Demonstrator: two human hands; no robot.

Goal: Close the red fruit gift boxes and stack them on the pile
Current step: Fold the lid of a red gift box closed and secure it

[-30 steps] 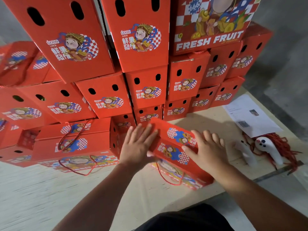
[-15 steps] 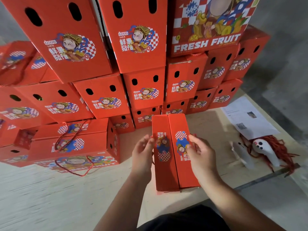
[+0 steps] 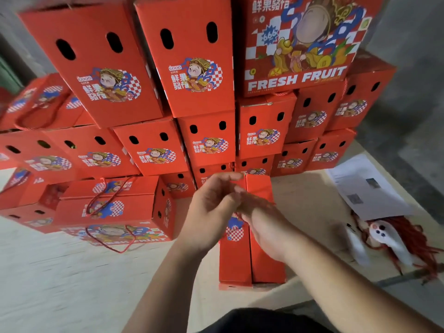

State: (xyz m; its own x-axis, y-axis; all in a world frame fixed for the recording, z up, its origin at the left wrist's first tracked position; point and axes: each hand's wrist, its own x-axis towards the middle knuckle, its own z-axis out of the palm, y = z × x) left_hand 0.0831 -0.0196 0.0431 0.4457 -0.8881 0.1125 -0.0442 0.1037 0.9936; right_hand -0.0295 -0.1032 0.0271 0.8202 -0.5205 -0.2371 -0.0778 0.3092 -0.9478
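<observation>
Blur is smearing both hands' fingers; grip cannot be told. Left hand [image 3: 211,210] and right hand [image 3: 264,222] are meeting over the gift box [image 3: 254,258].

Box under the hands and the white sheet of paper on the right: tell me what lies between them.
In the head view, only bare light wooden board shows between the red box and the paper. The white and red bundle sits nearer, below the paper.

Dim, flat light; motion blur throughout (worst at edges), wide-angle bending.
</observation>
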